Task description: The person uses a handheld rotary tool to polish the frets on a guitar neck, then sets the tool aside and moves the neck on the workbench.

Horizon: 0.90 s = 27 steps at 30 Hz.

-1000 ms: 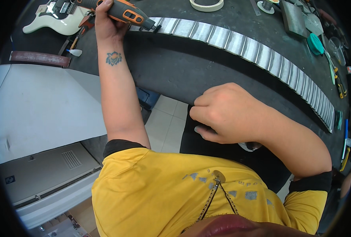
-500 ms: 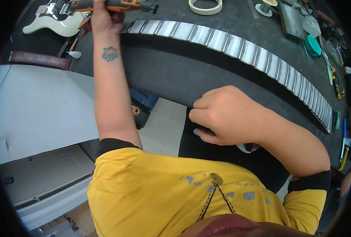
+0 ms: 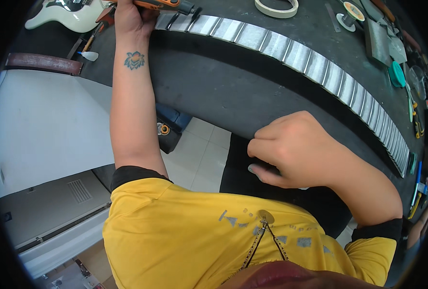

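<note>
Rotary tool (image 3: 168, 4) has come back nearer the ridged silver strip (image 3: 271, 44) since half a second ago: your left hand (image 3: 131, 18), cut by the top edge, is wrapped round its body, nose right of the grip at the strip's near end, contact unclear. Strip arcs right from beside that grip; close on its left you've got a reddish tool (image 3: 107, 15), then the white guitar body (image 3: 72, 17), with the tape roll (image 3: 277, 14) well off right. Your right hand (image 3: 298, 147) is curled closed, palm hidden, below the strip.
</note>
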Available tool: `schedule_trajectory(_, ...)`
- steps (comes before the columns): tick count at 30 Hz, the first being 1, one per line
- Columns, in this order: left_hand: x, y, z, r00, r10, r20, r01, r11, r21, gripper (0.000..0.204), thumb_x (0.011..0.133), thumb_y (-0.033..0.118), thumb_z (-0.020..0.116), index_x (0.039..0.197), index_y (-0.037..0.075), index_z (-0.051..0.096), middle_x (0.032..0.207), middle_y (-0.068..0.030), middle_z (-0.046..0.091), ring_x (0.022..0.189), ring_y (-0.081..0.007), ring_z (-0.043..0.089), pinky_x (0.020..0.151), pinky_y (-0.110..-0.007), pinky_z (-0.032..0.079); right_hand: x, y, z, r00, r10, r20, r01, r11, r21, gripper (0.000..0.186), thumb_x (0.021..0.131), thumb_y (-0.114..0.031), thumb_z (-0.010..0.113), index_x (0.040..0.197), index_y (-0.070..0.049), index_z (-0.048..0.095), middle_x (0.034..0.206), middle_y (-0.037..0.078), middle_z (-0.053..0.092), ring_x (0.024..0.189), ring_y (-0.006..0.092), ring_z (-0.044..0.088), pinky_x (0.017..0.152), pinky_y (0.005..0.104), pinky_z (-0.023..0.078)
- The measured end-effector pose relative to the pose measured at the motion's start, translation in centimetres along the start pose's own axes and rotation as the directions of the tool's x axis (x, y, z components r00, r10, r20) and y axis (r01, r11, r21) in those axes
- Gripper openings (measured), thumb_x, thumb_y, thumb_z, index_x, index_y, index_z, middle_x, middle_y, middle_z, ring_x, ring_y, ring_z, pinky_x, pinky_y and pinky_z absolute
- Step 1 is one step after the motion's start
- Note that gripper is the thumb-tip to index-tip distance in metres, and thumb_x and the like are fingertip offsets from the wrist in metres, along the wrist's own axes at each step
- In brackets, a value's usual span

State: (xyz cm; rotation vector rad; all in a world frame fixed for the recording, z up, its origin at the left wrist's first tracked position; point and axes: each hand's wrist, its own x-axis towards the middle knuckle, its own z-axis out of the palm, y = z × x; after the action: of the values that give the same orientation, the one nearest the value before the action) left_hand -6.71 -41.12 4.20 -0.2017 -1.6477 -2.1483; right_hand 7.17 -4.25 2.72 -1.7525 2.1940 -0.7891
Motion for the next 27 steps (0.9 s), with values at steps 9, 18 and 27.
schedule_trajectory(9, 0.4, 0.1, -0.2, 0.998, -0.031, 0.054, 0.029, 0.999, 0.026, 0.038, 0.094, 0.044, 0.065, 0.074, 0.012, 0.061, 0.054, -0.0009, 0.056, 0.035, -0.0093, 0.039, 0.033, -0.022, 0.027, 0.4, 0.0, -0.1, 1.0, 0.006, -0.009, -0.006, 1.0, -0.003, 0.02, 0.08, -0.023, 0.077, 0.081, -0.006, 0.066, 0.072, 0.006, 0.065, 0.073, 0.0271, 0.069, 0.064, 0.0394, 0.055)
schedule_trajectory(18, 0.8, 0.0, -0.9, 0.993, -0.056, 0.108, 0.055, 0.998, 0.014, 0.037, 0.093, 0.044, 0.066, 0.074, 0.013, 0.059, 0.054, -0.0004, 0.055, 0.035, -0.0091, 0.039, 0.033, -0.022, 0.027, 0.4, -0.1, -0.1, 1.0, 0.003, -0.018, -0.003, 1.0, 0.008, 0.019, 0.079, -0.021, 0.077, 0.08, -0.006, 0.066, 0.072, 0.007, 0.066, 0.074, 0.0276, 0.069, 0.066, 0.039, 0.056)
schedule_trajectory(27, -0.2, 0.5, -0.4, 0.996, 0.037, 0.08, -0.041, 0.998, 0.047, 0.031, 0.091, 0.04, 0.069, 0.081, 0.012, 0.06, 0.056, -0.0011, 0.057, 0.036, -0.009, 0.044, 0.033, -0.023, 0.035, 0.3, -0.1, -0.2, 1.0, 0.012, 0.004, -0.012, 1.0, 0.003, 0.019, 0.079, -0.021, 0.077, 0.08, -0.005, 0.066, 0.072, 0.007, 0.066, 0.073, 0.027, 0.07, 0.066, 0.0388, 0.057)
